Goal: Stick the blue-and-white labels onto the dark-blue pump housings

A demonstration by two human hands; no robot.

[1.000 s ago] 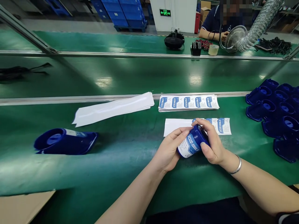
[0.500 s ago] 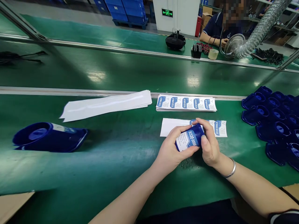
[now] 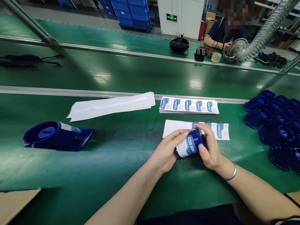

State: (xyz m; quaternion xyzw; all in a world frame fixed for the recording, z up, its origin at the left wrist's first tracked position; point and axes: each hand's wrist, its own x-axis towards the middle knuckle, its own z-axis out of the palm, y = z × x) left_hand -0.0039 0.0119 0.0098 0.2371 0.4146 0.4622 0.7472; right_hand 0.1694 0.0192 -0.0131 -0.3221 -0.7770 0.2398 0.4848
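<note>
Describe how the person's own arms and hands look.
The left hand and right hand are gloveless. A narrow, silver-coloured metal bangle rings the right wrist; the left shows none. A dark fabric sleeve with white trim shows on the right arm; no left sleeve is visible.

This is a factory workshop, set up for assembly work. A long green bench carries clustered, matching blue plastic housings and printed label sheets. Beyond are a flexible metal duct, a seated co-worker, blue crates stacked on a pallet, and a lit exit sign.
</note>
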